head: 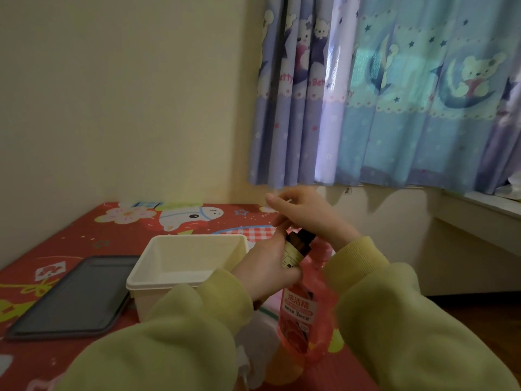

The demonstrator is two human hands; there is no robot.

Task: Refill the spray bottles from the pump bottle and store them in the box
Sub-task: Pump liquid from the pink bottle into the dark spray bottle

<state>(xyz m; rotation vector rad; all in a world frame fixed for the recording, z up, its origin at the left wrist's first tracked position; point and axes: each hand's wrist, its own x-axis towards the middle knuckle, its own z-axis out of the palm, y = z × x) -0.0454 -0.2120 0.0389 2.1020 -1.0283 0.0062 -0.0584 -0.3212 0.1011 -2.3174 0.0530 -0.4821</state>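
Head view: left hand (265,266) gripped the small brown bottle (296,246) by the pink pump bottle (303,314); right hand (307,213) covered its top, grip unclear; white box (158,286) beside.

The head of the pump bottle (307,314) is hidden under the right hand (304,213), so that grip cannot be judged. The left hand (265,266) covers the base of the small brown bottle (298,244), whose label print is too small to read. Below that grip, a pale blurred thing (253,340), perhaps cloth, lies half behind the left sleeve (174,334).
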